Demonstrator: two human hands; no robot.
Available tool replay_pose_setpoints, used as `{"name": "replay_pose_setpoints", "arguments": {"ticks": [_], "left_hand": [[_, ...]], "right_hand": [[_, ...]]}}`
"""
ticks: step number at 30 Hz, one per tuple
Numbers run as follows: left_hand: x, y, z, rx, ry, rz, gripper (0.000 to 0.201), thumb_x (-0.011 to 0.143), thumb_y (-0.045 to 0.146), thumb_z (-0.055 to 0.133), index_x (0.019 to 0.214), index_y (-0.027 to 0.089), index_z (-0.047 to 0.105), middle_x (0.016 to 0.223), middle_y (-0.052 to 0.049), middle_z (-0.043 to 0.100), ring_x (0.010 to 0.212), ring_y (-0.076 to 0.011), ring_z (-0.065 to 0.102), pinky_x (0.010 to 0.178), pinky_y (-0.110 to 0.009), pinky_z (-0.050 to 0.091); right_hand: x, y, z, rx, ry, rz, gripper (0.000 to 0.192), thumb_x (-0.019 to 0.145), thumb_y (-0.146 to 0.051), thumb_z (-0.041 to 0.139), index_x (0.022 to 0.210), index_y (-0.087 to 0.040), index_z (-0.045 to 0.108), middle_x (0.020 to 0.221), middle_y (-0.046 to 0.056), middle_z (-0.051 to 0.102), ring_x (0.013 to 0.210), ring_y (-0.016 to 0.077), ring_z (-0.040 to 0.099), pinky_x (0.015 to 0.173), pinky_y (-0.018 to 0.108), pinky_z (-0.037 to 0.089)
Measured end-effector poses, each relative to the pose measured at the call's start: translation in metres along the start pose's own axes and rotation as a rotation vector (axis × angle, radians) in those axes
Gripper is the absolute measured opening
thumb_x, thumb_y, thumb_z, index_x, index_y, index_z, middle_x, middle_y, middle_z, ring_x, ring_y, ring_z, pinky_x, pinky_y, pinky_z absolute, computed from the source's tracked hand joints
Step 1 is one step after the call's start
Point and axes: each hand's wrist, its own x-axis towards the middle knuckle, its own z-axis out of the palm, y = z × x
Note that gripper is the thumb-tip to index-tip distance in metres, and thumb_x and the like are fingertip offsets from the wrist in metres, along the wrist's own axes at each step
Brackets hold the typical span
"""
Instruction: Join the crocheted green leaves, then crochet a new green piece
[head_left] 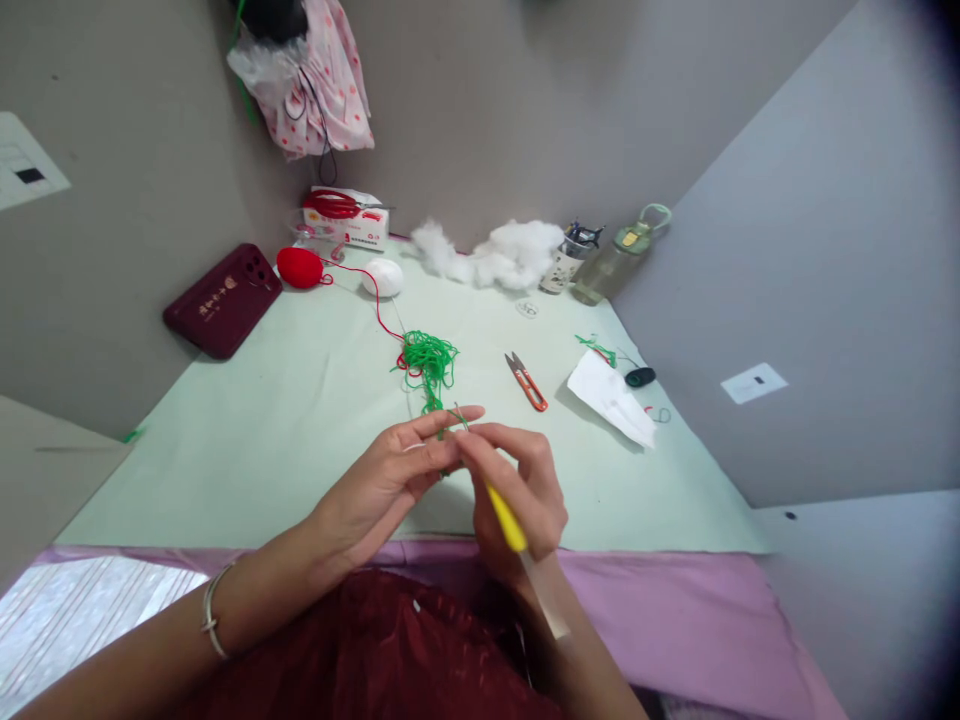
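Right hand [525,490] gripped one yellow-handled crochet hook [507,518], long axis pointing 11 o'clock; left hand [390,475] pinched one green yarn [429,362] tangle's strand.

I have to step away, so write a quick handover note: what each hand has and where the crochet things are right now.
Left hand: pinches the green yarn at its fingertips.
Right hand: grips the yellow-handled crochet hook, tip at the left fingers.
The loose green yarn lies just beyond the hands on the pale green mat, a red strand running to the red ball. Snips lie to the right.
Done: only a tiny start shows. Left: nearly all the stitching.
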Motion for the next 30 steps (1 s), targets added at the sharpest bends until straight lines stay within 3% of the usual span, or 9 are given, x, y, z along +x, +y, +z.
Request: {"name": "replay_pose_setpoints", "arguments": {"ticks": [3, 5, 9, 16, 20, 26, 30], "left_hand": [[0.002, 0.004, -0.002, -0.041, 0.018, 0.003, 0.030, 0.080, 0.030, 0.085, 0.110, 0.024, 0.083, 0.098, -0.003, 0.072, 0.093, -0.0157, 0.062, 0.098, -0.029, 0.044], [0.001, 0.005, -0.003, 0.047, 0.073, 0.060, 0.029, 0.081, 0.029, 0.084, 0.109, 0.028, 0.082, 0.096, 0.000, 0.072, 0.092, -0.0148, 0.061, 0.098, -0.029, 0.043], [-0.003, 0.004, -0.002, 0.260, 0.095, 0.149, 0.029, 0.082, 0.030, 0.083, 0.111, 0.034, 0.081, 0.094, 0.002, 0.072, 0.097, -0.0162, 0.061, 0.098, -0.029, 0.041], [-0.007, 0.006, -0.002, 0.281, 0.133, 0.155, 0.028, 0.082, 0.033, 0.082, 0.111, 0.032, 0.081, 0.096, 0.000, 0.068, 0.093, -0.0172, 0.058, 0.091, -0.030, 0.042], [-0.008, 0.009, -0.001, 0.279, 0.124, 0.166, 0.026, 0.081, 0.033, 0.084, 0.108, 0.031, 0.082, 0.093, 0.001, 0.065, 0.092, -0.0168, 0.058, 0.092, -0.030, 0.043], [-0.012, 0.010, -0.004, 0.373, 0.134, 0.220, 0.028, 0.084, 0.032, 0.081, 0.112, 0.032, 0.080, 0.089, 0.001, 0.064, 0.092, -0.0173, 0.058, 0.091, -0.030, 0.044], [-0.014, 0.012, -0.004, 0.521, 0.149, 0.282, 0.028, 0.085, 0.033, 0.079, 0.113, 0.033, 0.080, 0.090, 0.001, 0.065, 0.094, -0.0194, 0.059, 0.096, -0.034, 0.042]], "right_hand": [[0.008, 0.000, -0.004, 0.198, 0.068, 0.247, 0.022, 0.098, -0.014, 0.059, 0.104, -0.026, 0.077, 0.086, 0.004, 0.071, 0.076, 0.0175, 0.066, 0.068, 0.034, 0.057], [0.013, -0.001, -0.004, 0.339, 0.078, 0.369, 0.020, 0.100, -0.018, 0.058, 0.096, -0.024, 0.076, 0.081, 0.002, 0.069, 0.068, 0.0152, 0.063, 0.063, 0.032, 0.054], [0.015, -0.002, -0.001, 0.455, 0.010, 0.402, 0.017, 0.098, -0.020, 0.062, 0.097, -0.025, 0.078, 0.091, 0.004, 0.074, 0.078, 0.0159, 0.066, 0.067, 0.031, 0.055], [0.012, 0.006, -0.004, 0.655, 0.007, 0.590, 0.019, 0.100, -0.031, 0.060, 0.095, -0.019, 0.075, 0.090, 0.006, 0.077, 0.069, 0.0153, 0.069, 0.065, 0.032, 0.058], [0.013, 0.002, -0.007, 0.689, 0.020, 0.576, 0.020, 0.103, -0.029, 0.056, 0.096, -0.020, 0.073, 0.090, 0.005, 0.078, 0.069, 0.0144, 0.071, 0.065, 0.031, 0.059], [0.011, -0.009, -0.010, 0.438, 0.005, 0.418, 0.023, 0.103, -0.021, 0.052, 0.101, -0.022, 0.074, 0.093, 0.004, 0.077, 0.070, 0.0146, 0.071, 0.068, 0.033, 0.060], [0.011, -0.010, -0.011, 0.408, -0.007, 0.385, 0.023, 0.103, -0.020, 0.052, 0.101, -0.023, 0.074, 0.091, 0.004, 0.076, 0.070, 0.0148, 0.070, 0.067, 0.034, 0.060]]}}
